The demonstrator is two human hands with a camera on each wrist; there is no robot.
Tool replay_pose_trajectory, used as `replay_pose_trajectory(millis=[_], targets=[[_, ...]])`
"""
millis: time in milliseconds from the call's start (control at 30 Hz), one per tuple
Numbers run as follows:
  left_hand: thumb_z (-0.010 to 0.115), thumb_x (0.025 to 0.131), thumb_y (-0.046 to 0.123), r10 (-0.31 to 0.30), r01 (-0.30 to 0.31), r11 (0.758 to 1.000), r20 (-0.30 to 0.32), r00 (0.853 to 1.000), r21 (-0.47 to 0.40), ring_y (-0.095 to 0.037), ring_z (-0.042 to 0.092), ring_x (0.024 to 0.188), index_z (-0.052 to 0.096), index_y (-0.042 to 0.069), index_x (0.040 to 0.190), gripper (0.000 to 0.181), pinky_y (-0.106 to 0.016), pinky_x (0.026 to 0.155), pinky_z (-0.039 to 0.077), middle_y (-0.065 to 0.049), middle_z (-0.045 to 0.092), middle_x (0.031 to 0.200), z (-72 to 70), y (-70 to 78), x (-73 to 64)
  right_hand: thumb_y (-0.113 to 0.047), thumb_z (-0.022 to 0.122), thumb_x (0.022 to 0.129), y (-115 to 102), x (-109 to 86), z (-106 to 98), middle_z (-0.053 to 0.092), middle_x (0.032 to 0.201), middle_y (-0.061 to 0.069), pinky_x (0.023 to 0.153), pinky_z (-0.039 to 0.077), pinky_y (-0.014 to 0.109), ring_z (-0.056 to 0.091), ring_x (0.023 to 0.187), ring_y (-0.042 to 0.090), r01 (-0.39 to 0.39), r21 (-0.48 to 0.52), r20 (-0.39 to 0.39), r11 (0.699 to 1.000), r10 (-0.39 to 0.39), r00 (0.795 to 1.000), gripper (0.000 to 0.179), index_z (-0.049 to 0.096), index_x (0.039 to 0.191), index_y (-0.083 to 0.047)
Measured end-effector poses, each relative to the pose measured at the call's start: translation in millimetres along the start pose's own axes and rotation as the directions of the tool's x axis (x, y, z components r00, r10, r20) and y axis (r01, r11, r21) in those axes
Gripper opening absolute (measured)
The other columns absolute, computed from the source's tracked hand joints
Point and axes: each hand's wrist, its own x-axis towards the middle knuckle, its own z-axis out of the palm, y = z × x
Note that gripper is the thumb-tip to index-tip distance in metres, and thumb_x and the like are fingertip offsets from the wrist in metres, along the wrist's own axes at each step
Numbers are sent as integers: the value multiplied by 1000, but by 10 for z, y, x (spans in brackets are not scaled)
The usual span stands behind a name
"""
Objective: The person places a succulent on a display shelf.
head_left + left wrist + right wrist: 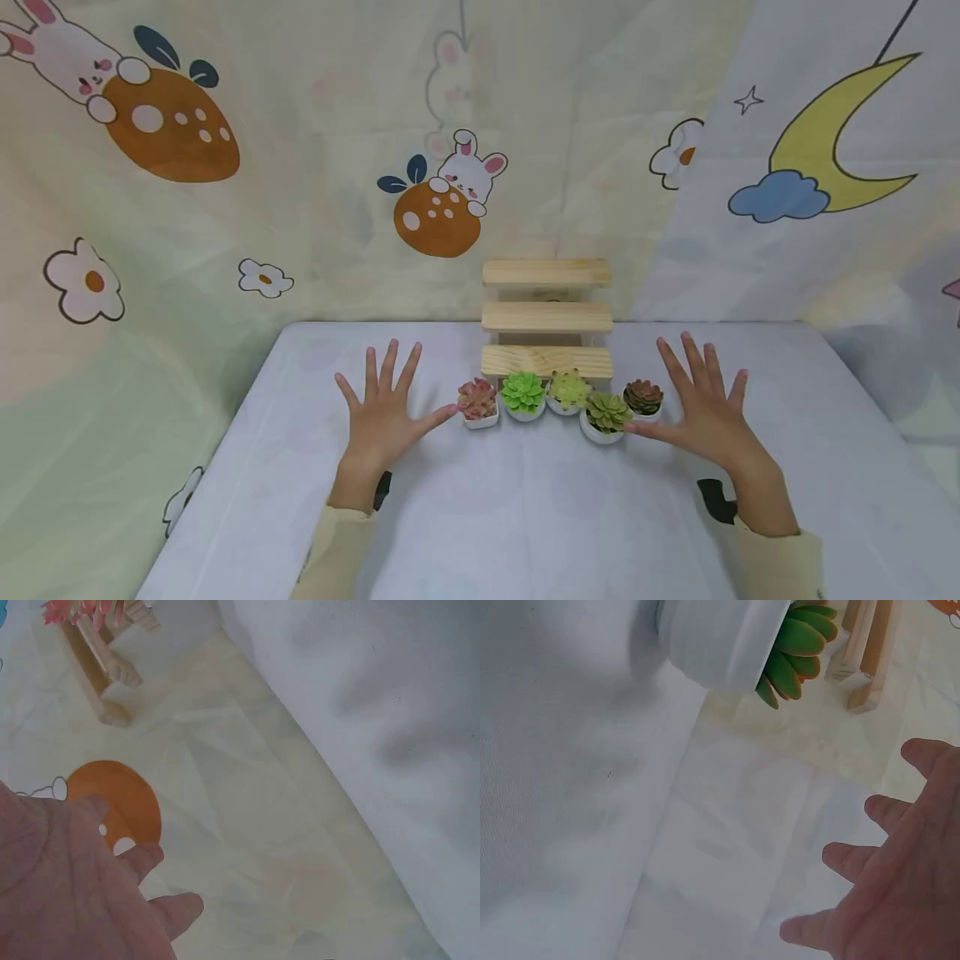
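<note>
Both hands are spread wide with straight fingers, and neither holds anything. The left hand (384,421) is left of a pink-red succulent (477,398) in a square white pot, its thumb tip close to the plant. Beside it stand a bright green succulent (522,392) and a yellow-green succulent (568,390) in white pots. The right hand (708,417) has its thumb tip near an olive-green succulent (607,412); whether they touch I cannot tell. A dark reddish-brown succulent (642,397) sits just behind that thumb. In the right wrist view a white pot (716,641) appears close up.
A three-tier light wooden stand (547,317) rises behind the pots at the table's back edge. White cloth covers the table (517,517). Behind hangs a printed curtain (322,167) with rabbits, flowers and a moon. Dark bands show at both wrists.
</note>
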Motion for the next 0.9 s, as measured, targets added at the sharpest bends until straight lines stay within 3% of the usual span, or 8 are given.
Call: replay_pose_trajectory(millis=[133,267,400,567,700,833,900], targets=[[55,82,75,-25,23,999,-49,998,-43,-38,-5,149,11,33,158,97,-72,108,-14,-7,7,165,-12,-38,31,-55,83,68,-6,30,-48,-5,163,16,102,-13,77,-10,146,48,19,67,-12,998,-18,1000,127,1,158,-24],[58,86,67,-28,16,990,-89,996,-137,-40,8,148,18,26,157,91,-71,111,-1,-12,18,161,5,-72,65,-52,85,68,-9,33,-54,2,163,17,104,-3,79,-5,146,49,19,132,-2,991,-19,1000,124,5,159,-21],[55,93,58,-23,-3,946,-77,997,-324,-40,24,144,24,20,155,79,-68,112,14,-15,27,157,49,-86,158,-49,88,66,42,-18,-24,3,163,18,101,11,80,0,145,49,-6,180,21,984,2,1000,126,8,158,-19],[42,101,54,-45,38,829,2,999,-557,-41,35,138,28,15,153,67,-67,107,30,-18,34,152,117,-95,309,-36,89,69,132,-77,28,9,159,27,97,22,80,11,142,53,-51,258,24,965,47,999,119,13,156,-8],[34,103,52,-34,69,724,64,997,-686,-40,43,133,32,9,150,64,-62,105,37,-21,41,147,186,-61,464,-26,85,76,153,-89,77,21,151,35,99,31,73,24,135,56,-126,354,38,927,120,992,104,19,152,3],[32,104,49,-3,120,593,147,989,-796,-40,53,124,34,5,147,61,-57,102,42,-24,46,143,216,26,635,-27,81,81,146,-95,136,26,148,36,99,40,65,32,131,55,-219,426,116,878,187,975,97,21,150,6],[33,105,43,25,165,540,212,977,-825,-42,55,123,33,2,147,59,-57,101,43,-27,46,142,133,119,703,-28,80,82,152,-98,167,28,147,36,98,43,62,36,129,55,-242,442,143,864,199,969,95,22,149,5]])
